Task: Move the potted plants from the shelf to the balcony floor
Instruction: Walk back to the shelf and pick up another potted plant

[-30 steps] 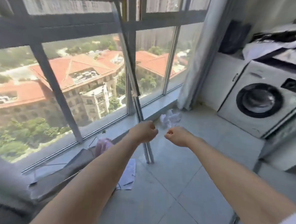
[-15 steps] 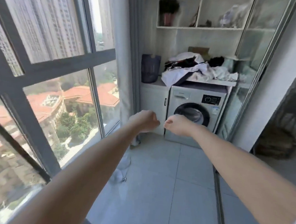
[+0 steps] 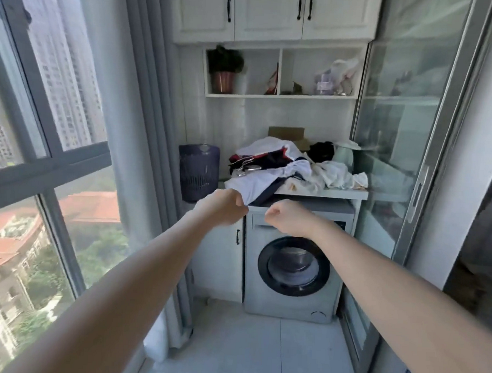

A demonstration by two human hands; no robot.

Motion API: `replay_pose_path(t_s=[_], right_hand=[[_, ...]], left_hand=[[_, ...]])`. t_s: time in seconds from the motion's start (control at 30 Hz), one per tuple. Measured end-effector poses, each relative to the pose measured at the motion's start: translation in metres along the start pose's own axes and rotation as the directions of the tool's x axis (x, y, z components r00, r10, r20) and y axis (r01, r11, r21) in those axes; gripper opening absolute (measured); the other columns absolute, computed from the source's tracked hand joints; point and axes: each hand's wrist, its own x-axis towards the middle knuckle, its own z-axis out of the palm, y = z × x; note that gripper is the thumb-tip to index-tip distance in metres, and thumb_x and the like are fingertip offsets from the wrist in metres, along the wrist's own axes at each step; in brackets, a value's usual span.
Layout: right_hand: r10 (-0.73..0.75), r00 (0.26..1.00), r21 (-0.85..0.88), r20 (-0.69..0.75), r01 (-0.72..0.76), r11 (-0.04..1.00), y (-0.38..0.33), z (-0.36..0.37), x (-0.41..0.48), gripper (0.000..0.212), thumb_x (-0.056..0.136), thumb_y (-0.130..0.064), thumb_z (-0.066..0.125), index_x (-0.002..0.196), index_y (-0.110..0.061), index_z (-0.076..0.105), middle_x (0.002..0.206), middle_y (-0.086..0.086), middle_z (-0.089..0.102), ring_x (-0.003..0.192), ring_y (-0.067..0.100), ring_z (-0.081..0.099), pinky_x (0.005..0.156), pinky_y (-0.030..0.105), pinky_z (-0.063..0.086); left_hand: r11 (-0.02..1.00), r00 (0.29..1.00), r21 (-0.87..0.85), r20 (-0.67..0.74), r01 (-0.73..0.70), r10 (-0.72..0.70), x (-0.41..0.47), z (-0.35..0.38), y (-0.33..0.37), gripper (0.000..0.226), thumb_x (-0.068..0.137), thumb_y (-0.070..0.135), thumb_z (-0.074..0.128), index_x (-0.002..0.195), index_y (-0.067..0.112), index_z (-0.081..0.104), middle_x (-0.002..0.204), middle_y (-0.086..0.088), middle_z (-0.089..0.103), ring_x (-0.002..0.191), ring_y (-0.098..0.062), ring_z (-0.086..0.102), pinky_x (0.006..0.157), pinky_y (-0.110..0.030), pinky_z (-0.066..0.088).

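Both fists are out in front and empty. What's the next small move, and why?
Probably step toward the shelf and raise the left hand to the potted plant. It sits in the left compartment, above both hands; the right hand is empty too.

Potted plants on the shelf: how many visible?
1. The potted plant stands in the left compartment of the shelf, in a copper-coloured pot. The right compartment holds a bag and clutter that could hide another.
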Motion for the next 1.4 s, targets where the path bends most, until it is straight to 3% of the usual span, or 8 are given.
replay_pose_path(t_s=[0.1,0.27,0.47,0.6,0.87,1.1,1.27,1.4], right_hand=[[0.001,1.0,0.001,-0.023,-0.001,1.0,0.013,-0.024,0.087,0.032,0.088,-0.02,0.048,0.072,0.004,0.06,0.072,0.027,0.055,0.064,0.027,0.053,0.067,0.04,0.049],[-0.089,0.995,-0.037,-0.048,0.087,0.995,0.026,-0.06,0.224,0.035,0.085,-0.014,0.045,0.056,-0.018,0.026,0.058,0.003,0.023,0.053,0.017,0.023,0.053,0.03,0.018],[-0.15,0.987,0.008,-0.048,0.151,0.989,0.028,-0.072,0.374,0.029,0.086,-0.019,0.048,0.068,0.001,0.058,0.06,0.018,0.048,0.055,0.026,0.047,0.058,0.037,0.037],[-0.193,0.977,-0.01,-0.089,0.193,0.981,0.023,-0.079,0.487,0.036,0.09,-0.028,0.051,0.105,0.001,0.067,0.11,0.023,0.069,0.101,0.033,0.063,0.088,0.042,0.05],[-0.16,0.968,-0.056,-0.191,0.152,0.987,0.006,-0.132,0.697,0.037,0.091,-0.026,0.049,0.055,-0.02,0.042,0.058,-0.002,0.042,0.056,0.015,0.042,0.052,0.028,0.029],[-0.176,0.951,-0.018,-0.255,0.177,0.984,0.01,-0.161,0.825,0.035,0.089,-0.023,0.051,0.092,0.007,0.068,0.097,0.021,0.07,0.096,0.033,0.064,0.075,0.033,0.049],[-0.22,0.922,-0.039,-0.319,0.22,0.975,0.014,-0.179,0.938,0.029,0.085,-0.021,0.048,0.059,-0.009,0.049,0.062,0.004,0.051,0.061,0.018,0.048,0.049,0.025,0.035],[-0.217,0.914,0.115,-0.344,0.27,0.956,0.011,-0.197,1.015,0.036,0.09,-0.022,0.05,0.095,0.011,0.064,0.083,0.013,0.061,0.082,0.024,0.058,0.074,0.034,0.048]], left_hand=[[1.0,1.0,-0.002,-0.027,0.002,-0.002,0.089,-0.007,-0.009,0.021,0.083,0.032,0.043,0.083,0.022,0.062,0.094,-0.006,0.065,0.081,-0.03,0.062,0.067,-0.031,0.048],[0.999,0.996,-0.024,-0.08,0.03,-0.032,0.214,-0.017,-0.035,0.021,0.084,0.033,0.043,0.086,0.025,0.062,0.097,-0.004,0.065,0.085,-0.03,0.06,0.071,-0.032,0.047],[0.997,0.992,-0.06,-0.116,0.05,-0.057,0.352,-0.034,-0.071,0.035,0.085,0.035,0.045,0.102,0.015,0.068,0.103,-0.011,0.066,0.089,-0.033,0.061,0.077,-0.035,0.049],[0.998,0.987,-0.052,-0.154,0.029,-0.036,0.454,-0.056,-0.102,0.039,0.087,0.036,0.044,0.11,0.015,0.067,0.108,-0.009,0.065,0.093,-0.032,0.059,0.077,-0.035,0.048],[0.996,0.977,-0.074,-0.209,-0.054,0.037,0.665,-0.112,-0.152,0.034,0.093,0.03,0.048,0.115,0.009,0.063,0.117,-0.013,0.064,0.102,-0.028,0.058,0.088,-0.035,0.047],[0.982,0.981,-0.175,-0.192,-0.074,0.04,0.798,-0.129,-0.177,0.038,0.094,0.025,0.046,0.113,-0.002,0.064,0.116,-0.02,0.064,0.108,-0.034,0.061,0.096,-0.042,0.051],[0.946,0.959,-0.303,-0.284,-0.113,0.023,0.902,-0.134,-0.203,0.03,0.089,0.025,0.05,0.097,0.001,0.066,0.099,-0.017,0.068,0.088,-0.028,0.065,0.081,-0.038,0.053],[0.836,0.96,-0.541,-0.274,-0.096,-0.067,0.975,-0.144,-0.224,0.013,0.087,0.025,0.056,0.087,0.015,0.064,0.091,-0.006,0.067,0.076,-0.018,0.064,0.064,-0.027,0.053]])
